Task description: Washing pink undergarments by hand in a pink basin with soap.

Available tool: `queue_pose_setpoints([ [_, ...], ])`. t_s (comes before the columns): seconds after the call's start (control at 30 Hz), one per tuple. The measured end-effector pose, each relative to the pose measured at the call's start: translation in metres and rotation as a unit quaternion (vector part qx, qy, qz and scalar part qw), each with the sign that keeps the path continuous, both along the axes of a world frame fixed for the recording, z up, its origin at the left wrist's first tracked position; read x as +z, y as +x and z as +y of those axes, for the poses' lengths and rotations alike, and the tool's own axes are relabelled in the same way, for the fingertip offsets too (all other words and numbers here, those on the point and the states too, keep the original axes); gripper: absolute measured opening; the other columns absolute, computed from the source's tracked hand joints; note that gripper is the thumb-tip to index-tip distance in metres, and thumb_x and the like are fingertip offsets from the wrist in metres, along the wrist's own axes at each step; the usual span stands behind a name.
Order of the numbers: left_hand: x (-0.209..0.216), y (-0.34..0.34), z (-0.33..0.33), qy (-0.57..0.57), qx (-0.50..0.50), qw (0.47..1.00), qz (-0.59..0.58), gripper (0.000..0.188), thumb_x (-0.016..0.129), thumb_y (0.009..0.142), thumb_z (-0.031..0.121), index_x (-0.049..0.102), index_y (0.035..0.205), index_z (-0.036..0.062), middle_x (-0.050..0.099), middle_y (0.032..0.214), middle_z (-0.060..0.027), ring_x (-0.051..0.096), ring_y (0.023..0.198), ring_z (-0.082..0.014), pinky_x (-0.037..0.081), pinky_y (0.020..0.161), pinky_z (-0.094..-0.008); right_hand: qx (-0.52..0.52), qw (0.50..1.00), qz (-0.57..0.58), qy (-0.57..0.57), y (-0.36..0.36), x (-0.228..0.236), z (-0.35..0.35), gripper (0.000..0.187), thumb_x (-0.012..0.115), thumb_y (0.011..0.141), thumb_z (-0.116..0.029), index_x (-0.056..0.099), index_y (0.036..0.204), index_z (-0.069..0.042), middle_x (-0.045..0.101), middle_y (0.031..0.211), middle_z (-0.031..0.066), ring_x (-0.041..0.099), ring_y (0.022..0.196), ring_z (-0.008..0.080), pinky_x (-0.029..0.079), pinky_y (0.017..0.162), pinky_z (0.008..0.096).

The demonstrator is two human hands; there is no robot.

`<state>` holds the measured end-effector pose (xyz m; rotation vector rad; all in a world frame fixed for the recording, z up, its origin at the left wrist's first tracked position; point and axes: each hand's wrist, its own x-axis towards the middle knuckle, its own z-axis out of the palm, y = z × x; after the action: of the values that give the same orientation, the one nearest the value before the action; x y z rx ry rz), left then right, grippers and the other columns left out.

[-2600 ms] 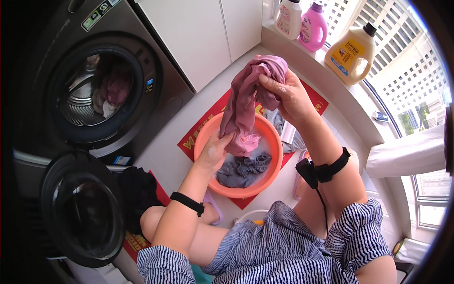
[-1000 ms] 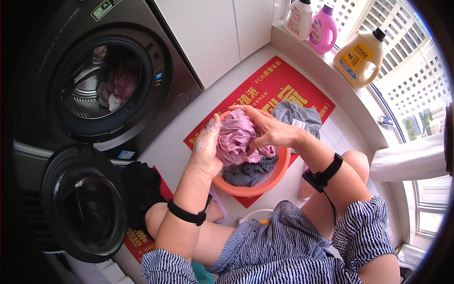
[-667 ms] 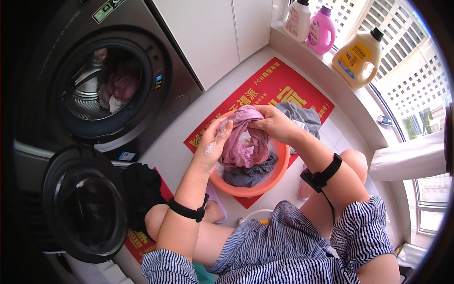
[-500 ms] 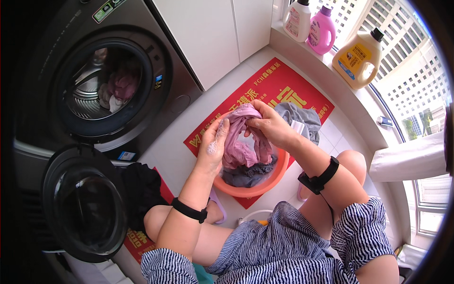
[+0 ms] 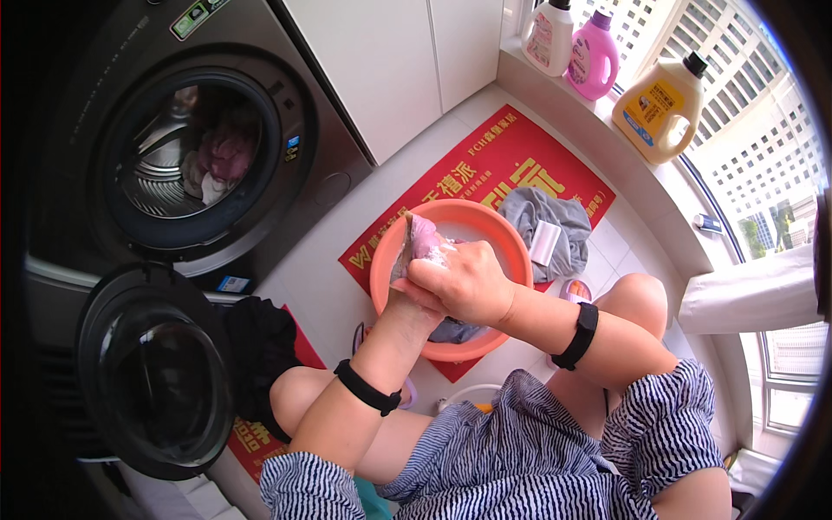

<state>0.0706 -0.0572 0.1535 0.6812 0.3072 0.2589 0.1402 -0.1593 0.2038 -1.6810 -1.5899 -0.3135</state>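
Note:
My right hand (image 5: 472, 282) is closed round a wet pink garment (image 5: 423, 232), its fingers folded over the cloth. Pressed up against it, my left hand (image 5: 414, 293) also grips the bunched cloth, mostly covered by the right. White suds cling near the knuckles. Both hands are held above an orange plastic basin (image 5: 516, 238) on the floor between my knees. Down in the basin lies dark grey wet cloth (image 5: 455, 331), partly hidden by my hands.
A grey garment with a white label (image 5: 563, 227) lies on a red mat (image 5: 485, 147) beside the basin. At left, a washing machine (image 5: 334, 130) has its round door (image 5: 156, 373) swung wide, with laundry inside. Detergent bottles (image 5: 663, 108) line the window ledge. Dark clothes (image 5: 260, 347) lie near my left knee.
My hands have come together and closed tightly; the pink garment, spread between them before, is now bunched up. My right hand has moved down and left, over the left one. The basin shows more.

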Motion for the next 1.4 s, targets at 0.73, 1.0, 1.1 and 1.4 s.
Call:
queue_pose_setpoints([
  [0.73, 0.109, -0.013, 0.009, 0.269, -0.055, 0.961, -0.035, 0.067, 0.067, 0.069, -0.003, 0.04, 0.13, 0.0005, 0.052, 0.118, -0.0102, 0.054, 0.113, -0.0174, 0.045, 0.101, -0.0336, 0.167, 0.848, 0.458, -0.209, 0.036, 0.002, -0.009, 0.069, 0.091, 0.064, -0.022, 0.055, 0.12, -0.005, 0.065, 0.107, 0.0089, 0.062, 0.101, 0.0215, 0.048, 0.091, 0.0347],
  [1.0, 0.128, -0.025, -0.005, 0.152, -0.024, 0.977, -0.145, 0.059, 0.059, 0.071, -0.009, 0.044, 0.126, 0.0024, 0.052, 0.111, -0.0061, 0.055, 0.101, -0.0133, 0.049, 0.092, -0.0277, 0.085, 0.849, 0.479, -0.204, 0.005, -0.041, -0.016, 0.038, 0.075, 0.071, -0.011, 0.062, 0.106, -0.002, 0.067, 0.095, 0.0103, 0.064, 0.095, 0.0231, 0.05, 0.087, 0.0346],
  [1.1, 0.136, -0.037, 0.005, 0.167, 0.002, 0.972, -0.163, 0.058, 0.057, 0.07, -0.01, 0.043, 0.126, 0.0026, 0.052, 0.112, -0.0068, 0.056, 0.101, -0.0139, 0.05, 0.093, -0.0293, 0.06, 0.853, 0.454, -0.25, 0.014, -0.066, -0.022, 0.037, 0.071, 0.073, -0.012, 0.061, 0.107, -0.002, 0.067, 0.094, 0.0112, 0.064, 0.093, 0.0239, 0.05, 0.086, 0.0354],
  [1.4, 0.093, -0.028, 0.03, 0.541, 0.09, 0.834, -0.061, 0.031, 0.051, 0.074, -0.013, 0.063, 0.101, -0.001, 0.061, 0.1, -0.0051, 0.061, 0.098, -0.0153, 0.048, 0.09, -0.0265, -0.073, 0.749, 0.646, -0.129, 0.02, -0.139, -0.02, 0.04, 0.062, 0.089, -0.006, 0.056, 0.129, -0.006, 0.062, 0.116, 0.004, 0.059, 0.106, 0.0166, 0.046, 0.093, 0.0327],
])
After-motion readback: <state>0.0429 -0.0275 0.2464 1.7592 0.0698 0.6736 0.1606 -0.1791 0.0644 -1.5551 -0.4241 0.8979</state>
